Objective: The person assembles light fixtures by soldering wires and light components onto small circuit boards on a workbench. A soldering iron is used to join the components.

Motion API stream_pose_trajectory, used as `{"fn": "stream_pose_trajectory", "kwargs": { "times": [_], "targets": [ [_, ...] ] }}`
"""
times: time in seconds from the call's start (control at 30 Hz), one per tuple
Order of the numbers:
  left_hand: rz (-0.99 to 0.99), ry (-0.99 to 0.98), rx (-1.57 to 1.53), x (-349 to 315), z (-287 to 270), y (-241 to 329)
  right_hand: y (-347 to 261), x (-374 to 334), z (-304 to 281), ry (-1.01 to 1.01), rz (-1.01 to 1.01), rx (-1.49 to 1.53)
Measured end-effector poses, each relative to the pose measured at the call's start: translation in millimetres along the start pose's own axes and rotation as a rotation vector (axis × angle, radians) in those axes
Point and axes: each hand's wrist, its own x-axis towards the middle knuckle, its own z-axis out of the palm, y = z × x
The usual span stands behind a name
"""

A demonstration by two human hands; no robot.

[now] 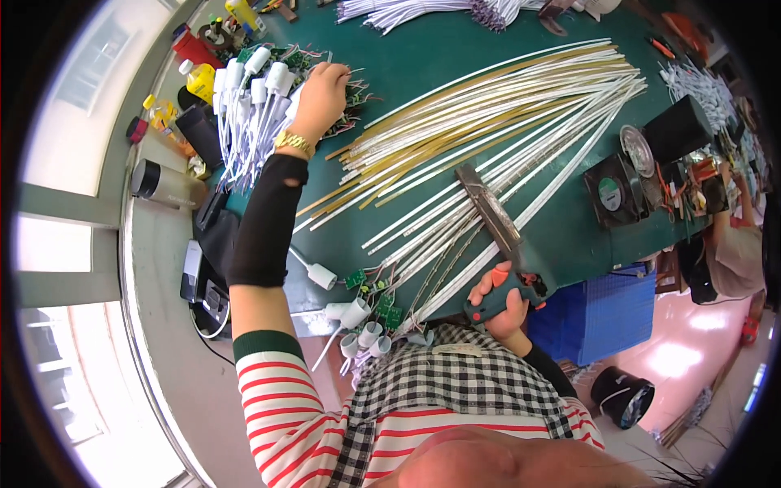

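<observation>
My left hand (320,99) reaches over a pile of white cables with round white plastic ends (259,89), at the table's far left. Its fingers are drawn together among thin wires and green circuit boards; what they pinch is hidden. In my right hand (508,317), near the front edge, is a pistol-shaped power tool (488,306), dark green and black with an orange trigger. Just beyond it a brown metal bar (488,210) lies across long white LED strips (439,230). Several white plastic ends (355,312) with small green boards (389,312) lie against my apron.
More white and tan strips (488,114) spread over the green table (407,41). Bottles (199,80) and a grey cylinder (167,184) line the left side. A black fan (612,193) stands right. Below are a blue crate (598,317) and black bucket (622,397). Another person (732,252) sits far right.
</observation>
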Motion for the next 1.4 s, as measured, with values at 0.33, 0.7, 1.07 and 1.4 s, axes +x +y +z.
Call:
{"fn": "stream_pose_trajectory", "kwargs": {
  "times": [0.33, 0.7, 1.07, 1.4],
  "targets": [
    [0.198, -0.007, 0.282, -29.2, -101.0, 125.4, -7.3, -6.8, -1.9, -0.015, 0.131, -0.196],
    [-0.298, -0.489, -0.171, -158.7, -58.7, 132.7, -10.8, -0.1, 3.4, -0.056, 0.064, -0.229],
    [0.083, -0.445, 0.177, -178.2, -79.4, 145.6, -4.9, -8.3, 0.9, -0.01, 0.049, -0.209],
    [-0.386, -0.46, 0.071, -192.3, -84.6, 139.0, -8.3, -4.5, 3.4, 0.007, 0.07, -0.169]
  ]
}}
